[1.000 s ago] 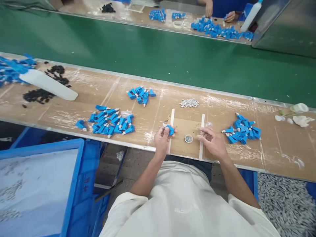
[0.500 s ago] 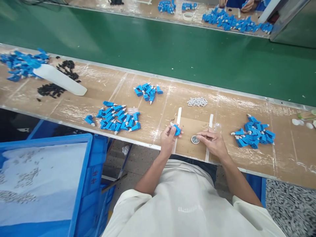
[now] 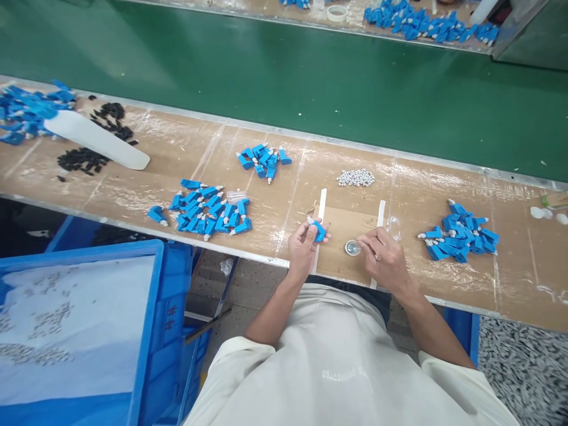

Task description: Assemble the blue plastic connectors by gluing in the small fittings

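My left hand [image 3: 304, 245] grips a blue part [image 3: 319, 231] with a white tip, near the left white tape strip. Closed fingers of my right hand [image 3: 385, 255] sit at the right edge of a small round dish [image 3: 352, 248]; what they pinch, if anything, is too small to name. Beyond the hands lies a small pile of white pieces [image 3: 355, 177]. Blue parts form piles on the left [image 3: 212, 208], farther back [image 3: 265, 160] and on the right [image 3: 461, 232].
A white bottle [image 3: 98, 139] lies among black pieces [image 3: 83, 160] at the left. Past the bench runs a green belt [image 3: 284, 83]. A blue crate [image 3: 158, 307] stands below left; a bin of small pieces [image 3: 523, 373] is below right.
My right hand has drawn its fingers in and turned at the dish's right side. My left hand still has the blue part. The whole view has shifted slightly.
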`<state>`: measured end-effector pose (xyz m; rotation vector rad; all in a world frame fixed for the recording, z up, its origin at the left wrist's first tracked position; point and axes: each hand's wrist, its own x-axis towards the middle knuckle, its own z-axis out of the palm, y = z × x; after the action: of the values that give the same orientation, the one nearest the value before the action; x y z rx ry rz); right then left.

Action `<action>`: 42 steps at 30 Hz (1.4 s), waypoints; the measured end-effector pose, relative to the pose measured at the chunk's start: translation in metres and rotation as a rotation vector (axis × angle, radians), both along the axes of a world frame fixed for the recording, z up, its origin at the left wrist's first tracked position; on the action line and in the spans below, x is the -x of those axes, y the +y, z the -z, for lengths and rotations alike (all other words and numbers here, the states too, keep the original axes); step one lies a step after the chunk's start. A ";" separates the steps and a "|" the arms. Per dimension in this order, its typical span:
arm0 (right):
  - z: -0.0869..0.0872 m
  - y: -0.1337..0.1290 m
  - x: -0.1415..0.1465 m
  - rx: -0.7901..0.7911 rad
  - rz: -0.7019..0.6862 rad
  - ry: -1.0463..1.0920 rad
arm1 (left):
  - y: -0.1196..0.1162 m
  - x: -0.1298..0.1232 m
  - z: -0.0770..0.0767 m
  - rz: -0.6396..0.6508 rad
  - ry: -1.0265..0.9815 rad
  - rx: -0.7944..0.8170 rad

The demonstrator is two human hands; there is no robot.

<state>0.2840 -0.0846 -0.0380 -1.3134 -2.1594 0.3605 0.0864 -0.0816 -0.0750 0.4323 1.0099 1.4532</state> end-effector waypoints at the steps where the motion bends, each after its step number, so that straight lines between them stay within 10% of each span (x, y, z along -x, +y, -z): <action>1: 0.000 0.001 0.000 0.001 -0.006 -0.001 | 0.000 0.000 0.000 0.002 -0.004 -0.002; 11: -0.009 0.005 -0.006 0.250 0.011 0.157 | -0.007 0.006 -0.014 0.081 -0.104 -0.025; 20: -0.006 0.012 -0.017 0.722 0.145 0.767 | -0.020 -0.003 -0.029 0.378 -0.223 0.085; 32: -0.061 -0.017 0.005 0.173 0.202 0.679 | -0.020 -0.007 -0.034 0.537 -0.261 0.164; 42: -0.061 -0.021 0.015 -0.139 -0.016 0.367 | -0.021 -0.006 -0.040 0.564 -0.292 0.159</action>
<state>0.2686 -0.1058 0.0228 -1.0603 -1.8530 0.4146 0.0926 -0.1024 -0.0353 0.3400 0.6869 0.8892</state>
